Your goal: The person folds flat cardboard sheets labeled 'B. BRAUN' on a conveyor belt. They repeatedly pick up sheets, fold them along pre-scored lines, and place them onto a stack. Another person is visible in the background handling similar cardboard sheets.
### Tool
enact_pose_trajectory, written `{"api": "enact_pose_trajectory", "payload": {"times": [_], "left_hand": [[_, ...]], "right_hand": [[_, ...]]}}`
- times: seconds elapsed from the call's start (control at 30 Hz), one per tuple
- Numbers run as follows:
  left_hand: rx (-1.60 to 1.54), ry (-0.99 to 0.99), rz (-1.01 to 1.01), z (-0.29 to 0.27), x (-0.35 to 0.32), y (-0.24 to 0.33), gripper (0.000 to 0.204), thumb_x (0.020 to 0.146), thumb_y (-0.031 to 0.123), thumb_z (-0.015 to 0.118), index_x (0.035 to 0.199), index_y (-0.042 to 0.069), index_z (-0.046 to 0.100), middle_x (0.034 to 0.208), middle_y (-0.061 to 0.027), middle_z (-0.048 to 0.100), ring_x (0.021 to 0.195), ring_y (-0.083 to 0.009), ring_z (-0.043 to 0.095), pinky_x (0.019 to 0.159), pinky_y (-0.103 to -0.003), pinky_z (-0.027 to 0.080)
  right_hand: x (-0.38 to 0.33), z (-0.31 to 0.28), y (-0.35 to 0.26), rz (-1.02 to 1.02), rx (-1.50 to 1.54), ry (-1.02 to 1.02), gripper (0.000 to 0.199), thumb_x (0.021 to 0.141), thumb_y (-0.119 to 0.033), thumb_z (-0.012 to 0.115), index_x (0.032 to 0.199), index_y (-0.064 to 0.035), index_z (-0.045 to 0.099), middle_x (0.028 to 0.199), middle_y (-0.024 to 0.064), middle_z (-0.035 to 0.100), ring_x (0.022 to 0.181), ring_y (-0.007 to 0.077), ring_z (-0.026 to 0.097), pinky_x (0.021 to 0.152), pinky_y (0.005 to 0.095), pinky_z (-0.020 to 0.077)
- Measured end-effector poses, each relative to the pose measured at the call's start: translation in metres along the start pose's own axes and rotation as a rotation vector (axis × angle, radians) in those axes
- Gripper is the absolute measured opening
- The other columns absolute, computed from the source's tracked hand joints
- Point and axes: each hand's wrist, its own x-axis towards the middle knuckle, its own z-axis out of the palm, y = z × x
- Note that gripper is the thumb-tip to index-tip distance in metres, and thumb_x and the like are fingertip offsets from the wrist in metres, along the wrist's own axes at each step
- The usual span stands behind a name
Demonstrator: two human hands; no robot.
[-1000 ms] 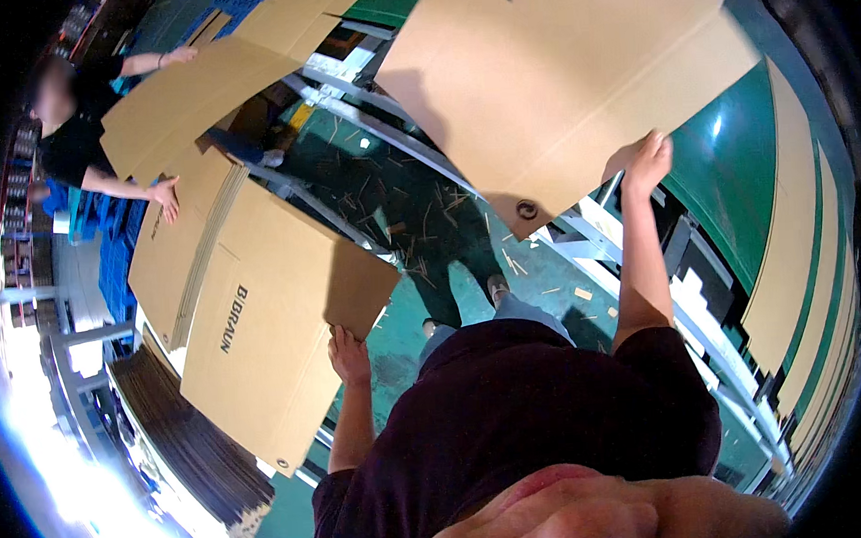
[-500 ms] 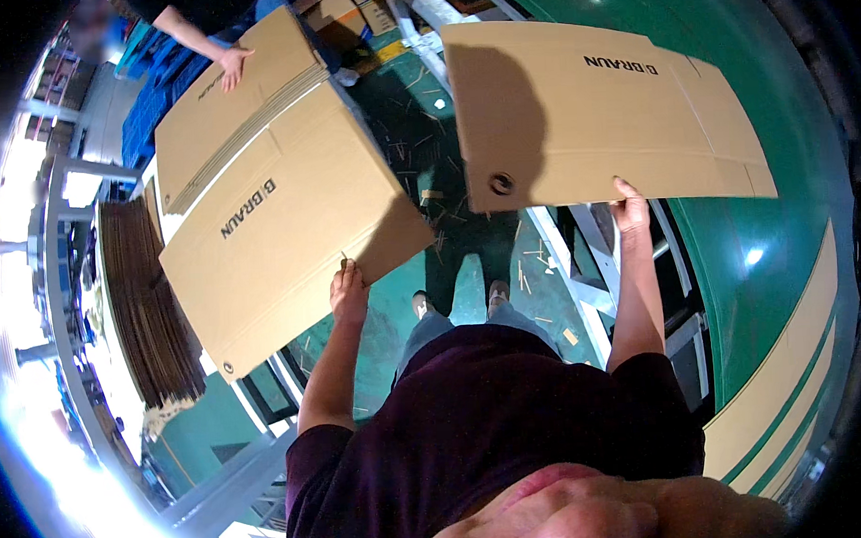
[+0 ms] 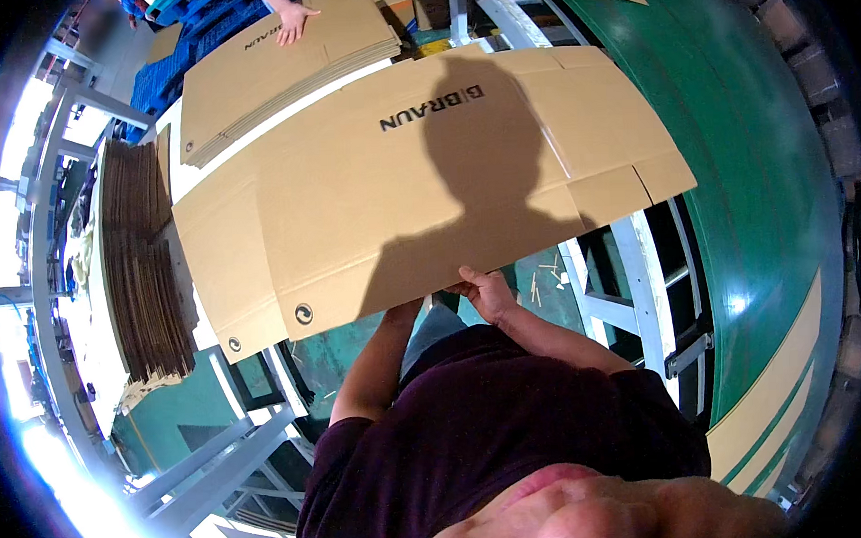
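A flat printed cardboard sheet stretches across in front of me. It overlaps a second cardboard sheet, whose left end shows beside it. My right hand grips the near edge of the upper sheet, thumb on top and fingers underneath. Close by on the left, my left hand reaches under the same edge. Its fingers are hidden by the cardboard, so its grip does not show. My shadow falls over the upper sheet.
Beyond lies a stack of cardboard sheets, with another person's hand flat on top. Several sheets stand in a dark-edged pile at the left. A metal frame and a green surface are at the right.
The right-hand sheet has moved left over the other one. My right hand has come in beside my left hand, whose fingers have gone out of sight beneath the cardboard.
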Motion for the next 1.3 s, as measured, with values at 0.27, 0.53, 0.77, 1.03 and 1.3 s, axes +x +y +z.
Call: {"api": "enact_pose_trajectory", "payload": {"times": [0.27, 0.53, 0.77, 1.03, 1.3], "left_hand": [[-0.139, 0.131, 0.3, 0.012, -0.041, -0.016, 0.036, 0.086, 0.028, 0.054, 0.115, 0.007, 0.056, 0.121, -0.0125, 0.056, 0.112, -0.0248, 0.05, 0.096, -0.039, 0.037], [-0.345, -0.14, 0.334, 0.029, -0.091, -0.049, 0.035, 0.086, 0.026, 0.055, 0.115, 0.005, 0.055, 0.124, -0.0132, 0.054, 0.117, -0.0219, 0.047, 0.101, -0.037, 0.033], [-0.329, -0.289, 0.322, 0.008, -0.115, -0.081, 0.029, 0.082, 0.022, 0.056, 0.107, 0.009, 0.059, 0.11, -0.0124, 0.062, 0.099, -0.0312, 0.059, 0.078, -0.043, 0.048], [-0.035, 0.324, 0.248, -0.032, -0.009, 0.01, 0.039, 0.076, 0.025, 0.064, 0.113, 0.016, 0.059, 0.139, -0.0077, 0.04, 0.131, -0.0296, 0.032, 0.107, -0.051, 0.026], [0.176, 0.252, 0.431, -0.018, 0.018, 0.042, 0.032, 0.077, 0.024, 0.061, 0.106, 0.011, 0.061, 0.123, -0.0089, 0.052, 0.129, -0.0293, 0.035, 0.109, -0.049, 0.024]], "right_hand": [[0.035, 0.076, 0.101, 0.227, 0.053, -0.036, 0.028, 0.089, -0.01, 0.057, 0.114, 0.0003, 0.051, 0.105, 0.0149, 0.059, 0.097, 0.0323, 0.061, 0.083, 0.0453, 0.054], [0.077, 0.082, 0.187, 0.635, -0.004, 0.058, 0.029, 0.093, -0.022, 0.052, 0.108, 0.003, 0.048, 0.108, 0.0242, 0.057, 0.099, 0.0393, 0.059, 0.086, 0.0514, 0.0504], [0.087, 0.051, 0.16, 0.887, -0.243, 0.146, 0.049, 0.092, -0.045, 0.048, 0.105, 0.0019, 0.049, 0.099, 0.024, 0.061, 0.09, 0.037, 0.061, 0.076, 0.0477, 0.0515], [0.075, -0.013, -0.072, 0.707, -1.0, -0.374, 0.029, 0.088, -0.03, 0.058, 0.097, -0.0028, 0.063, 0.086, 0.0074, 0.066, 0.075, 0.0174, 0.063, 0.071, 0.0298, 0.0508], [0.146, -0.187, -0.28, -0.598, -1.69, 0.752, 0.047, 0.075, -0.016, 0.071, 0.116, 0.0016, 0.055, 0.114, 0.0187, 0.061, 0.104, 0.0333, 0.058, 0.091, 0.0365, 0.0442]]}}
